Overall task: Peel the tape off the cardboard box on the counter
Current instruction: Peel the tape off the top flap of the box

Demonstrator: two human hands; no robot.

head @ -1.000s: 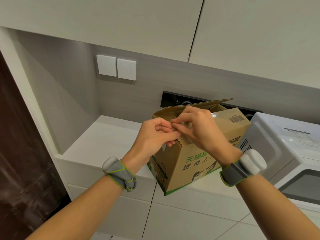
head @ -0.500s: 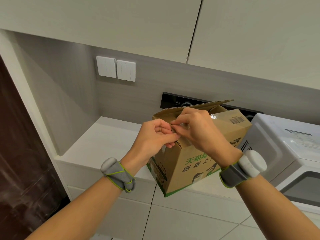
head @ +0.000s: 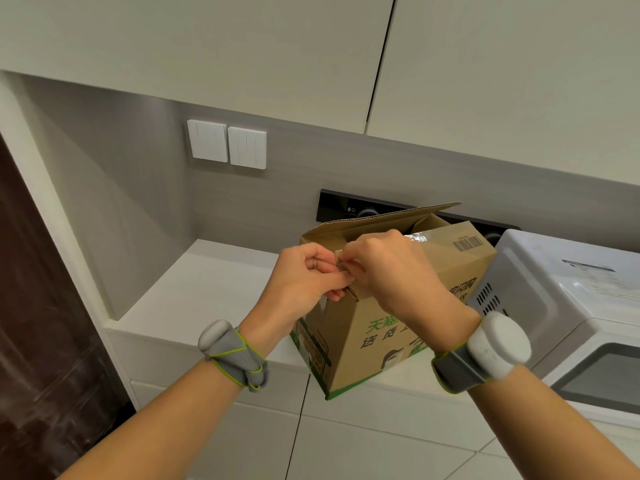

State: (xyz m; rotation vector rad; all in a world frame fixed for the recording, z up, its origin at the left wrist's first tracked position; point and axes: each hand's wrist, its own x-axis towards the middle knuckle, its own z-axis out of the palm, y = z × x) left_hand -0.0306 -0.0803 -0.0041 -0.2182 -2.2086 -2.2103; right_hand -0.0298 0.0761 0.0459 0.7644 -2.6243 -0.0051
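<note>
White tabletop, on which a cardboard box is stood beside a microwave; its taped top corner is pinched by the left hand and right hand, pressed together.

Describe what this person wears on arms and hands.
No sleeves or gloves: left hand and right hand are bare. The left wristband is grey fabric, edged lime green, with a pale rounded pod. The right wristband is a grey, green-edged strap with a larger white pod.
</note>
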